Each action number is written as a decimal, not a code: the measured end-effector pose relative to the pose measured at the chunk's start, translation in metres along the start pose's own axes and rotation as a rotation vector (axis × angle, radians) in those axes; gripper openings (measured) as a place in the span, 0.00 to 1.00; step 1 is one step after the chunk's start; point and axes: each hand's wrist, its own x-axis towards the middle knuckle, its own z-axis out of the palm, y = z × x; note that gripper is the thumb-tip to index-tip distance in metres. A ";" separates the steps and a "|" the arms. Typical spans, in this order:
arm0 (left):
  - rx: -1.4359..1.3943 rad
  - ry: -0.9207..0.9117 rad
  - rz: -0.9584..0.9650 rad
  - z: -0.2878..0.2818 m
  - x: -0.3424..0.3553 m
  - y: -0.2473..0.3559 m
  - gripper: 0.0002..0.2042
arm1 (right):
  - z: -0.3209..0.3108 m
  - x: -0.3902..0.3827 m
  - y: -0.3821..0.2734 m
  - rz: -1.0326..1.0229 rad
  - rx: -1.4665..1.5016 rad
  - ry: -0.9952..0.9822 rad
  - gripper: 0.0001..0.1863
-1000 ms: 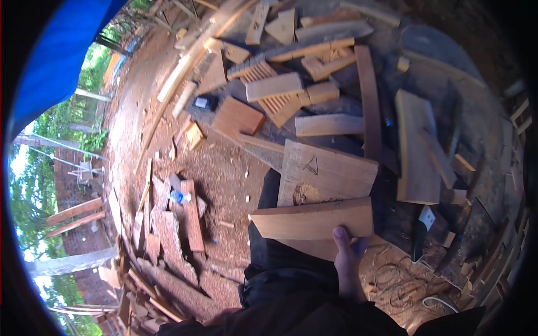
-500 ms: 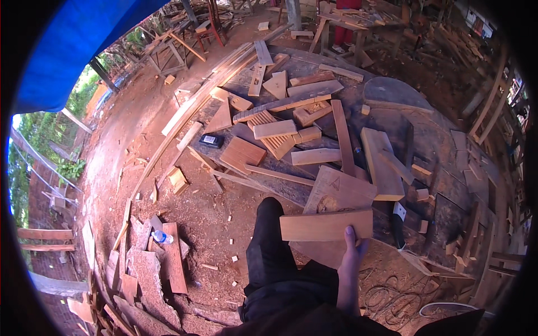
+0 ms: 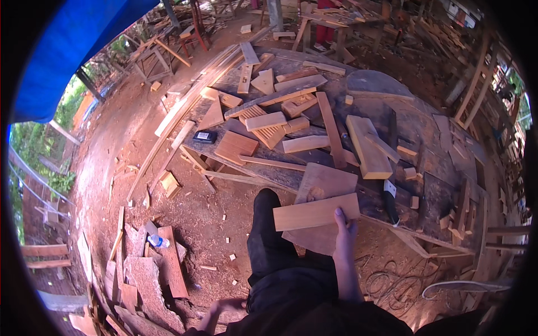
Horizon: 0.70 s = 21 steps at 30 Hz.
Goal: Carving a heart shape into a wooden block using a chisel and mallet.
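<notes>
— Step in hand? Carrying, probably: workbench (image 3: 437, 190) ahead, littered with offcuts; board (image 3: 315, 212) held level at its near edge.

— Grip? Right hand (image 3: 344, 232) wrapped on board's end; left hand (image 3: 224, 307) low, loosely spread, empty. Next: likely setting down flat.

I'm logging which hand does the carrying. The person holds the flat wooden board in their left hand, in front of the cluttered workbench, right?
Not quite: the head view shows the right hand holding the wooden board. The left hand hangs low, holding nothing. The workbench part is correct.
</notes>
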 end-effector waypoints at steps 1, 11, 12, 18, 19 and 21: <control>0.115 -0.066 -0.155 -0.044 0.005 0.006 0.14 | -0.001 -0.004 0.002 0.005 -0.009 -0.022 0.30; 0.600 0.989 0.581 -0.126 0.088 0.366 0.36 | 0.003 -0.032 0.006 -0.048 0.056 -0.155 0.19; 0.756 0.934 0.564 -0.117 0.097 0.390 0.39 | 0.002 -0.030 0.009 -0.084 0.101 -0.190 0.19; 1.051 0.640 0.496 -0.074 0.137 0.427 0.50 | -0.009 -0.033 0.014 -0.070 0.115 -0.205 0.19; 1.103 0.628 0.480 -0.071 0.138 0.428 0.52 | -0.013 -0.033 0.011 -0.036 0.106 -0.159 0.19; 1.117 0.659 0.440 -0.070 0.135 0.419 0.51 | -0.008 -0.035 0.003 -0.006 0.131 -0.155 0.20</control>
